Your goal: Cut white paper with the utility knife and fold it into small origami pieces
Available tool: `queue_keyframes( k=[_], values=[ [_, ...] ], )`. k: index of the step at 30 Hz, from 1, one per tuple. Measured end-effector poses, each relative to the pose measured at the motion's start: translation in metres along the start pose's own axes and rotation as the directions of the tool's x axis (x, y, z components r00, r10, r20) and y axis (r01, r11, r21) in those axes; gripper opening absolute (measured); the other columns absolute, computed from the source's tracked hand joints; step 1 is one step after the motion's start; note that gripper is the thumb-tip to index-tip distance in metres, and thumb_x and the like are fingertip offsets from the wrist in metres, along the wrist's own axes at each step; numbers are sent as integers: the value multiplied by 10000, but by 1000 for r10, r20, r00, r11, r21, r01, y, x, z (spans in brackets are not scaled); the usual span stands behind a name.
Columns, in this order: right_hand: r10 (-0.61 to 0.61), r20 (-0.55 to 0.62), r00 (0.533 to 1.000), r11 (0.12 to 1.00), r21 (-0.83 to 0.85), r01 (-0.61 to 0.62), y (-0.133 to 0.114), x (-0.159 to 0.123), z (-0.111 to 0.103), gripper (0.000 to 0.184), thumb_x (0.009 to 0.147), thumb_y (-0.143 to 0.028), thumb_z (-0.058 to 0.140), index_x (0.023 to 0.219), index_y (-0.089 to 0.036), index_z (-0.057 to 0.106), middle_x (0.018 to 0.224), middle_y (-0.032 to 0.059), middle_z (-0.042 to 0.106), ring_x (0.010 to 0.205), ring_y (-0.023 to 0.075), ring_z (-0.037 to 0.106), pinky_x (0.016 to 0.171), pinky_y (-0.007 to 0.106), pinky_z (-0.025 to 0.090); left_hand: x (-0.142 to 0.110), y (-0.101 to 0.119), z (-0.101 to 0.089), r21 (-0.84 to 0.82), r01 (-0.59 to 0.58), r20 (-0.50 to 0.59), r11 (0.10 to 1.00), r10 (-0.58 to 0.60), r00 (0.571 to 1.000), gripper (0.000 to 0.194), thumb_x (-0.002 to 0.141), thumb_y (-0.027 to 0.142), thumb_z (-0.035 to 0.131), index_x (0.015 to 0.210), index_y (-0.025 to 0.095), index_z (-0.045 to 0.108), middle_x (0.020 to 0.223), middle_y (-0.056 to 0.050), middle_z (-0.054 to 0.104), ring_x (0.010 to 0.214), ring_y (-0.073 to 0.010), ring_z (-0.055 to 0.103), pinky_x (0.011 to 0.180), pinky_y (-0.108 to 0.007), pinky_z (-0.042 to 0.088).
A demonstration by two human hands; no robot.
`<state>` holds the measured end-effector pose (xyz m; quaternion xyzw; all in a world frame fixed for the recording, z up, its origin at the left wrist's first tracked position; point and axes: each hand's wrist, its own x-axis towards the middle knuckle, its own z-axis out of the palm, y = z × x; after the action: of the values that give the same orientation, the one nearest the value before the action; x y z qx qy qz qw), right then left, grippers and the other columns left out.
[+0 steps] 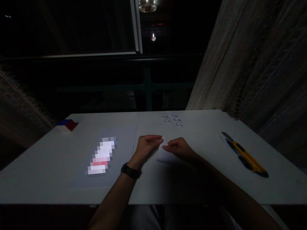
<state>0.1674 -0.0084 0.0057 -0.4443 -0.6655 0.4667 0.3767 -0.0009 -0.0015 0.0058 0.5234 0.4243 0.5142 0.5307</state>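
Note:
Over the middle of the white table, both hands are brought close together around a small piece of white paper [166,156]. My left hand [149,146], with a dark band on its wrist, is closed in a pinch at the upper left edge of the paper. Thumb and fingers of my right hand [180,148] pinch it from the right. The paper's lower part hangs below the fingers, pale against the tabletop, and its exact shape is hard to make out in the dim light. Behind the hands lie several small dark-marked pieces [172,120] in two rows.
To the left, a lit phone with a blurred screen [101,156] lies on a large pale sheet [128,139]. A Rubik's-type cube [67,125] sits at the far left corner. A yellow and black utility knife [245,155] lies right, on the white table [44,169]. Curtains [217,40] hang behind.

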Motion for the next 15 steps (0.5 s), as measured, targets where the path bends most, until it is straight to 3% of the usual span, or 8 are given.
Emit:
queue_keyframes(
  k=[6,11,15],
  values=[
    [-99,-149,984,992,-94,86,9,0,11,397,678,-480,598,461,-158,518,439,-53,335,452,74,301,445,229,246,-1,0,4,198,-139,-38,970,150,988,293,645,344,724,857,142,728,852,-93,716,821,-214,646,769,-315,485],
    [-121,-303,945,986,-146,79,15,0,17,369,695,-465,572,505,-149,583,436,-35,402,461,91,358,452,230,279,-3,-1,5,257,-251,93,933,234,968,339,742,332,645,1028,153,679,962,-94,689,891,-205,622,803,-310,471],
    [-69,-373,925,997,-46,57,13,0,18,349,672,-475,588,546,-151,624,470,-13,494,478,114,424,470,241,331,-3,-4,6,342,-358,193,869,308,931,361,806,312,581,1143,189,617,914,-74,655,833,-169,597,754,-286,460]
  ],
)
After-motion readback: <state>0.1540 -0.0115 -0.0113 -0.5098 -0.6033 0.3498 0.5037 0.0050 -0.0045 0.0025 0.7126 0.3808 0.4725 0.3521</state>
